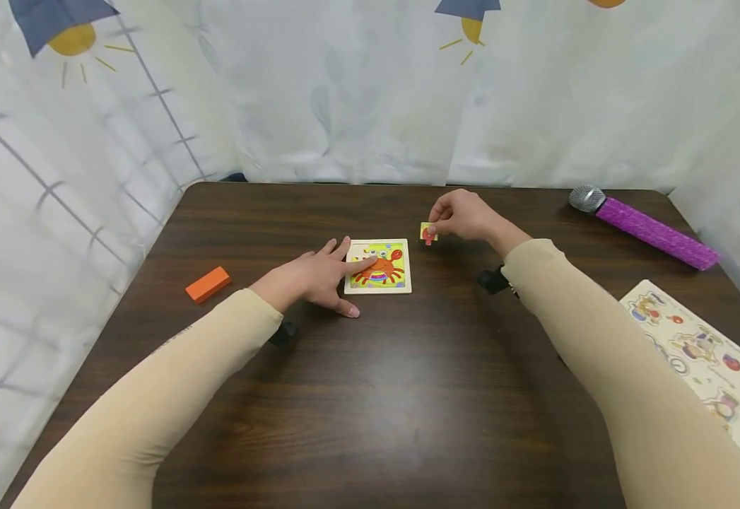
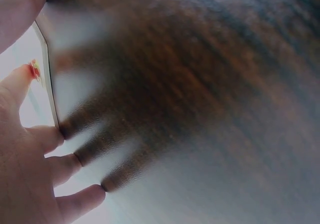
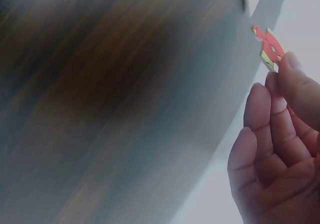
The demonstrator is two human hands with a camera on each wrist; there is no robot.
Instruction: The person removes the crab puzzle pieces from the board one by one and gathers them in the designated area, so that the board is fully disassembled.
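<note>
A square crab jigsaw puzzle [image 1: 398,281] in a pale wooden frame lies on the dark table, its upper left corner showing bare board. My left hand [image 1: 320,276] is spread beside and over its left edge, index finger laid on the crab picture. In the left wrist view the other left fingertips [image 2: 82,199] rest on the table. To the right of the frame, my right hand [image 1: 468,215] pinches a yellow and red puzzle piece [image 1: 429,233] between thumb and finger. That piece [image 3: 270,47] sticks out past the fingertips in the right wrist view.
An orange block [image 1: 208,285] lies to the left of the left hand. At the right back is a microphone with a purple glittery handle [image 1: 656,232]. A pale wooden board with pictures [image 1: 713,360] lies at the right edge, partly behind the right sleeve. A white curtain [image 1: 370,92] hangs behind the table.
</note>
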